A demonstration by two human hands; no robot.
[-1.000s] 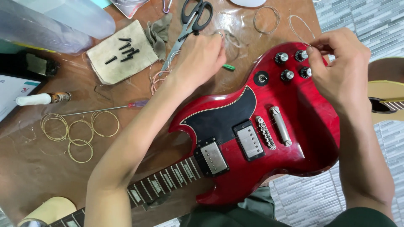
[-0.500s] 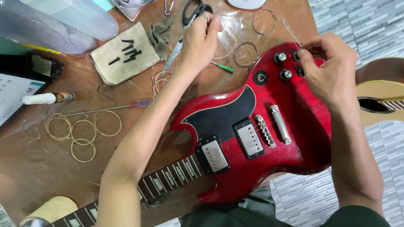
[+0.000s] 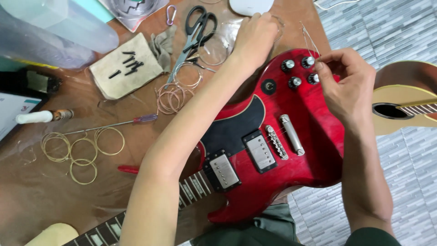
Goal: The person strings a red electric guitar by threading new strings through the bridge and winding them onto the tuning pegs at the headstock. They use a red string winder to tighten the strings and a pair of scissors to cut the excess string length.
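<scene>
A red electric guitar [image 3: 314,155] without strings lies across the brown table, its neck running to the lower left. My right hand [image 3: 348,89] hovers over the four control knobs [image 3: 287,65] and pinches a thin guitar string [image 3: 307,38] that rises toward the table's far edge. My left hand [image 3: 255,36] reaches over the guitar's upper horn, fingers curled on a loose coil of clear string [image 3: 278,22] on the table.
Black scissors [image 3: 196,25], a beige cloth [image 3: 127,66] with small black parts, copper string coils [image 3: 170,98], brass coils [image 3: 82,150], a thin screwdriver [image 3: 109,124] and a plastic container [image 3: 54,32] lie to the left. An acoustic guitar [image 3: 400,102] rests at the right.
My left hand moved further up the table onto the clear coil. My right hand shifted slightly and now lifts a thin string by the knobs.
</scene>
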